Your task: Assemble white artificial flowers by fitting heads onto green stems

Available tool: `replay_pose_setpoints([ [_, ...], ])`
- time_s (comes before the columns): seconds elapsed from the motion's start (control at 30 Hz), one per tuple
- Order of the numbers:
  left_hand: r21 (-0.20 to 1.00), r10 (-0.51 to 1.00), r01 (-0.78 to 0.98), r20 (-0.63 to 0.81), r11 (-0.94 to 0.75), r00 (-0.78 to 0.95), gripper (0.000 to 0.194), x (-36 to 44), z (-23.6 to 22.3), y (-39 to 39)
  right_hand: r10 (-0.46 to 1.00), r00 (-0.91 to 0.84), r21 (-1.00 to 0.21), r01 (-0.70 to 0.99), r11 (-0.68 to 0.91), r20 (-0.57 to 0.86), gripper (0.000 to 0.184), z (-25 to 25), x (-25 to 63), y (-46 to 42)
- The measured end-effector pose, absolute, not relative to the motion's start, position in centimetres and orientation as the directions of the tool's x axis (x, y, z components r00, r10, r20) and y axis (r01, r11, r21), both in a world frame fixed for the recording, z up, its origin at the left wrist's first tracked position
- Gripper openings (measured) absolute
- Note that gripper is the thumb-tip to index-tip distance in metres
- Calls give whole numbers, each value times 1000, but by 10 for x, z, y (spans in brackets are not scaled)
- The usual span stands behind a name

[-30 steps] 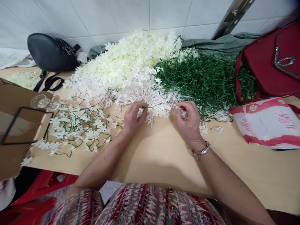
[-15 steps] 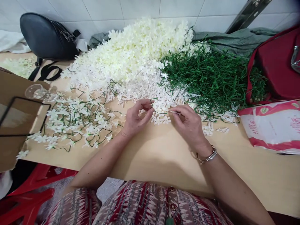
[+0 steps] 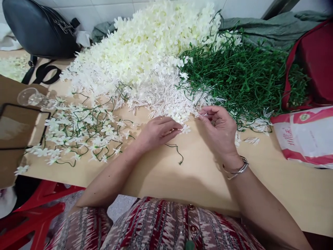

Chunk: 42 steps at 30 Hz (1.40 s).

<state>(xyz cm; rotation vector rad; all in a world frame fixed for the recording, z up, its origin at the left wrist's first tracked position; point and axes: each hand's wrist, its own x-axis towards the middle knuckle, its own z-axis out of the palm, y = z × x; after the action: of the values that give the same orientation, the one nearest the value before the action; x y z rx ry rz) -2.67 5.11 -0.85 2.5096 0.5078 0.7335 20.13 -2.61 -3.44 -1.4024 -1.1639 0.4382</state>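
My left hand [image 3: 161, 132] is closed, its fingertips pinched at the edge of a loose white artificial flower [image 3: 185, 129]. A dark green plastic stem [image 3: 177, 151] lies on the table just below that hand, its far end by the palm. My right hand [image 3: 218, 126] pinches thumb and forefinger at the near edge of the white stamen pile [image 3: 166, 95], seemingly on a thin white stamen piece; its other fingers are curled. Behind both hands rises a big heap of cream-white flower petals [image 3: 145, 45]. Right of it lies a tangle of green stems [image 3: 247, 76].
Assembled white flowers on stems [image 3: 85, 132] spread at left, beside a clear plastic cup [image 3: 30, 97] and a cardboard box [image 3: 15, 128]. A black bag [image 3: 39, 31] stands far left. A red bag [image 3: 316, 66] and a pink-white packet [image 3: 307, 139] are at right.
The green stem, held up in my left hand before, now lies on the table. My left hand has moved right and down to a flower; my right hand has moved slightly right, to the stamens.
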Motion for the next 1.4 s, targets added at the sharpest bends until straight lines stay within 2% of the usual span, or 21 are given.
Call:
replay_pose_setpoints([
  [0.1, 479, 498, 277, 430, -833, 753, 23, -21, -14, 49, 829, 431, -913, 348, 211, 356, 19, -34, 200, -26],
  [0.27, 176, 402, 362, 368, -915, 838, 21, -4, -20, 44, 836, 443, -936, 283, 211, 322, 21, -32, 201, -25],
  [0.37, 112, 388, 374, 371, -921, 844, 16, 0, -22, 41, 834, 463, -951, 212, 225, 300, 23, -31, 203, -24],
  [0.47, 210, 421, 366, 423, -907, 802, 19, 0, -17, 40, 832, 448, -939, 250, 236, 328, 13, -28, 206, -24],
  [0.57, 475, 543, 331, 431, -816, 720, 23, -1, -7, 40, 835, 433, -927, 304, 219, 339, 5, -23, 208, -25],
  [0.67, 820, 751, 250, 292, -515, 592, 27, 3, 3, 37, 829, 438, -916, 348, 202, 349, 4, -21, 208, -26],
  [0.7, 903, 814, 209, 215, -377, 540, 28, 5, 5, 35, 826, 441, -915, 349, 204, 352, 4, -20, 208, -26],
  [0.77, 986, 894, 109, 66, -127, 444, 31, 10, 7, 32, 825, 446, -927, 298, 229, 347, 6, -20, 207, -27],
  [0.87, 997, 927, -32, -58, 75, 370, 32, 18, 4, 26, 842, 442, -951, 146, 273, 310, 9, -18, 203, -28],
  [1.0, 982, 924, -113, -97, 148, 370, 34, 22, -4, 21, 868, 405, -958, 114, 263, 286, 9, -11, 194, -34],
  [1.2, 983, 907, -111, -88, 146, 413, 30, 20, -11, 17, 852, 353, -920, 215, 329, 387, 14, -1, 183, -39],
  [1.4, 998, 912, -52, -9, 33, 410, 28, 21, -8, 14, 848, 347, -911, 257, 324, 400, 16, -3, 181, -40],
])
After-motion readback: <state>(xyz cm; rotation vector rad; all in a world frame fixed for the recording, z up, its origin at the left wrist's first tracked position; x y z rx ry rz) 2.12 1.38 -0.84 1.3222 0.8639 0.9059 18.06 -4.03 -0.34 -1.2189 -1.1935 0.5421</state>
